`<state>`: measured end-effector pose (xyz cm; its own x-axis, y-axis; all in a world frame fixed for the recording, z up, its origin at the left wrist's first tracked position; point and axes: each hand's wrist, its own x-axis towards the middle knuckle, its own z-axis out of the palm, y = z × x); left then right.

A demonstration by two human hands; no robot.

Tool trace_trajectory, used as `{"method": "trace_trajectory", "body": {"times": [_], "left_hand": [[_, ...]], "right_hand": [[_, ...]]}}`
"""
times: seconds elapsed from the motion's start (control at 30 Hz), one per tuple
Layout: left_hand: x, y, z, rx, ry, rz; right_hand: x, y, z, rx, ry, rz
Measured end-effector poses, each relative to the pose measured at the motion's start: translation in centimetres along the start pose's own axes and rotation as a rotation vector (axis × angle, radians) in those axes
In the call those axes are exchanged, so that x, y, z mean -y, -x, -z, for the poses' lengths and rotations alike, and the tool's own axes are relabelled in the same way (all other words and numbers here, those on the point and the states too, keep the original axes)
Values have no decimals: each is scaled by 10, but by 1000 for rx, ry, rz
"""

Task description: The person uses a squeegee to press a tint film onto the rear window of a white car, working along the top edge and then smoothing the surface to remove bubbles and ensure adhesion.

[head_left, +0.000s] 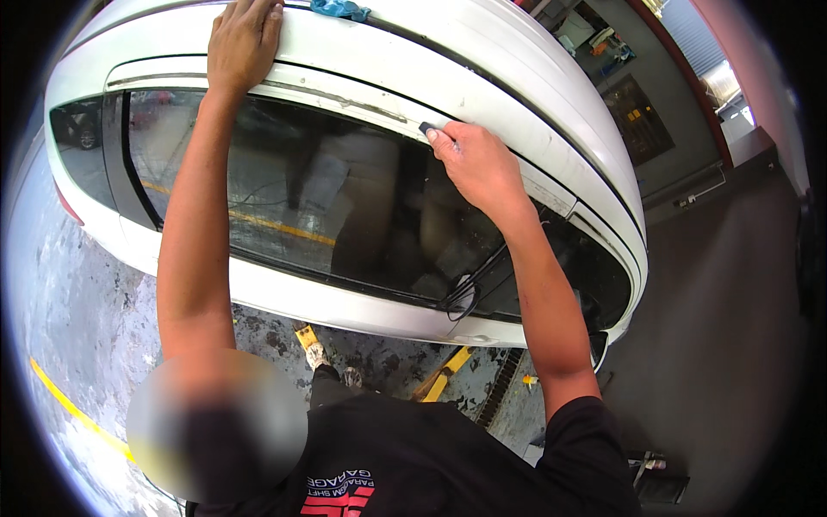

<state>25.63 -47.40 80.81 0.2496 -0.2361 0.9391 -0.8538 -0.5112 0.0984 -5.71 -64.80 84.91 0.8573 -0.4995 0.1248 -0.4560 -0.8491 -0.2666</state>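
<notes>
A white car [405, 52] with dark side windows [310, 198] fills the upper middle. My left hand [245, 43] rests on the roof at the top edge, fingers extended and partly cut off by the frame. Beside it lies a crumpled blue cloth [340, 10]. My right hand [474, 164] grips a small dark object [426, 128] against the grimy trim strip [362, 108] above the side window; most of the object is hidden by my fingers.
Black cables [452, 302] hang at the window's lower right. Below the car are yellow metal arms [444, 375], a drain grate [500, 388] and a stained floor [86, 302]. A grey wall [655, 112] with openings stands at the right. A blurred circle covers the lower left.
</notes>
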Motion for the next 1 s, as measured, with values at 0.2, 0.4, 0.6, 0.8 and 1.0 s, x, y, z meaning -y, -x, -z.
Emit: {"method": "trace_trajectory", "body": {"times": [0.2, 0.4, 0.6, 0.8, 1.0], "left_hand": [[-26, -7, 19, 18, 86, 91], [-29, -4, 19, 13, 109, 82], [-24, -7, 21, 21, 88, 115], [-26, -7, 16, 7, 102, 94], [-31, -6, 18, 22, 42, 125]], "right_hand": [[14, 1, -6, -39, 97, 39], [28, 0, -18, -70, 137, 19], [-3, -12, -27, -62, -82, 117], [-1, -4, -16, -53, 85, 41], [24, -7, -29, -98, 142, 90]]}}
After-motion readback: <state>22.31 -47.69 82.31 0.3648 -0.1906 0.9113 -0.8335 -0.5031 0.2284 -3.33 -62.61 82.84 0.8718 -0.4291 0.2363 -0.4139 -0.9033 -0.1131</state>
